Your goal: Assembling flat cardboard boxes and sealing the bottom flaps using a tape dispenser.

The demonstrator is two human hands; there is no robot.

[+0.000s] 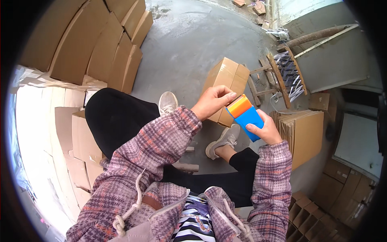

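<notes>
- Tall brown cartons (84, 44), stacked to the upper left of the left fingers (229, 97), well apart from them.
- Lighter cartons (85, 139), lower and well to the left of the same fingers.
- Grey floor (177, 52), bare and smooth-looking, stretching beyond the fingers.
- Wooden seat frame (273, 76) with black and white woven straps, up and to the right of the right fingers (254, 129).
- Flat cardboard sheets (308, 135), bundled upright just right of those fingers.
- Rough wooden pole (314, 37), farther off, upper right.
- Cardboard dividers (300, 218), below right.
</notes>
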